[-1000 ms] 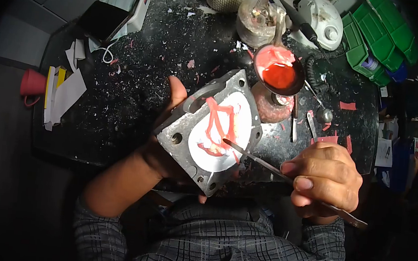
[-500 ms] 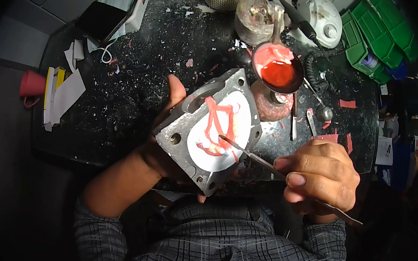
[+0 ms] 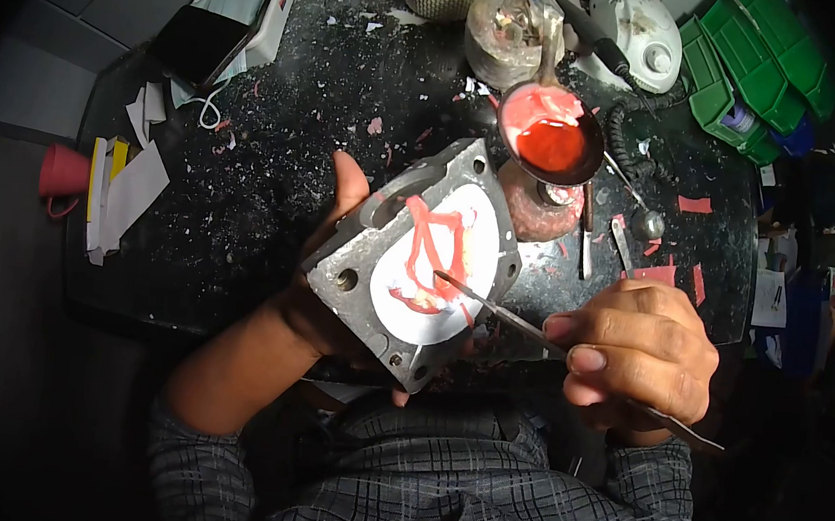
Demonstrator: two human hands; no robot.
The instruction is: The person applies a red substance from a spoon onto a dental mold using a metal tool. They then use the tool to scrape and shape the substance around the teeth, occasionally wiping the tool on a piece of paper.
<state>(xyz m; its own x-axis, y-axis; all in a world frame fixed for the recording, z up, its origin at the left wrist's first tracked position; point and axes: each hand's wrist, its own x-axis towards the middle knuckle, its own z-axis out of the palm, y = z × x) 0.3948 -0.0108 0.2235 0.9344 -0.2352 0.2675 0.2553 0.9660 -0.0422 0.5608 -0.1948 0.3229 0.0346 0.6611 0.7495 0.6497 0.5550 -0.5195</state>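
Note:
My left hand (image 3: 310, 316) holds up a grey metal dental flask (image 3: 357, 243) from behind, its thumb raised along the upper left side and most fingers hidden. White plaster (image 3: 395, 263) fills the flask, with strips of pink wax (image 3: 458, 252) forming a rough loop on it. In a pinch grip, my right hand (image 3: 650, 353) holds a thin metal wax carver (image 3: 517, 320). The carver's tip is over the plaster inside the wax loop, at or near its surface. Behind the flask, a ladle (image 3: 596, 157) of melted red wax and softer pink wax rests above a burner (image 3: 541, 212).
Hand tools (image 3: 587, 237) and pink wax scraps (image 3: 694, 204) lie right of the burner. A cluttered clear jar (image 3: 499, 42), a white device (image 3: 635, 35) with a corded handpiece and green bins (image 3: 731, 80) stand behind. Left are a dark tablet-like object (image 3: 197, 46) and a red mug (image 3: 64, 169).
The view shifts very slightly. The carver tip moves marginally, staying over the same area of plaster. Both hands keep their grips.

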